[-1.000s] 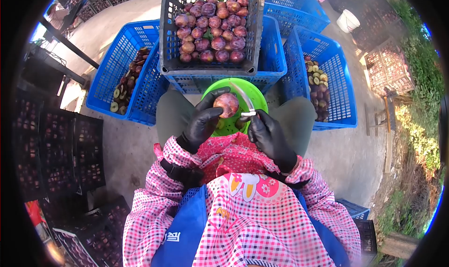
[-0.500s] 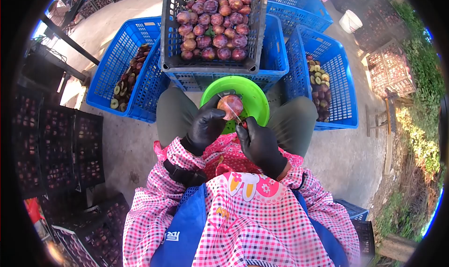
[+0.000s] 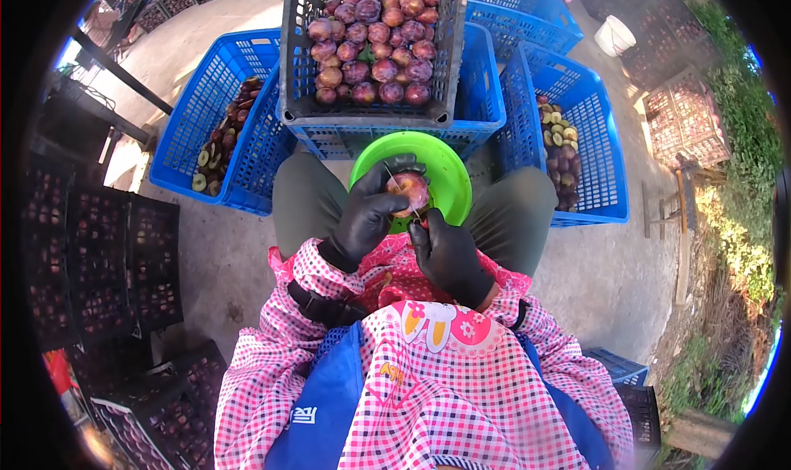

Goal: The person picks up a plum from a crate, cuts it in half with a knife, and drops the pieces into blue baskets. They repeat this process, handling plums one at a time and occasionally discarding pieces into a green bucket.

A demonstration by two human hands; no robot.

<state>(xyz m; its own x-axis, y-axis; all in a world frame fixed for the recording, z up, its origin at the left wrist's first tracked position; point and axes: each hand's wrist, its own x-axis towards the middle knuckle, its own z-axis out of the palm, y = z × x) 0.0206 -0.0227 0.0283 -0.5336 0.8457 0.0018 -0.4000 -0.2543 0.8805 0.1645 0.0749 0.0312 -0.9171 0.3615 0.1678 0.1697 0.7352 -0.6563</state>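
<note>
My left hand, in a black glove, grips a reddish plum with thumb and fingers curled round it. In my right hand, also gloved in black, is a small knife; a bit of red handle shows at the fingertips. Its thin blade slants across the plum's face, pointing up and left. Both hands are close together over the near side of a bright green basin, which sits between my knees. Most of the knife handle is hidden by the right hand.
Ahead, a black crate full of whole plums rests on a blue crate. A blue crate at left and another at right hold cut plum pieces. Stacked dark crates line the left side. A white bucket stands far right.
The plum has turned in my left hand, and the blade now lies further across it, its tip showing beyond the upper left side. My right hand has shifted slightly left and down.
</note>
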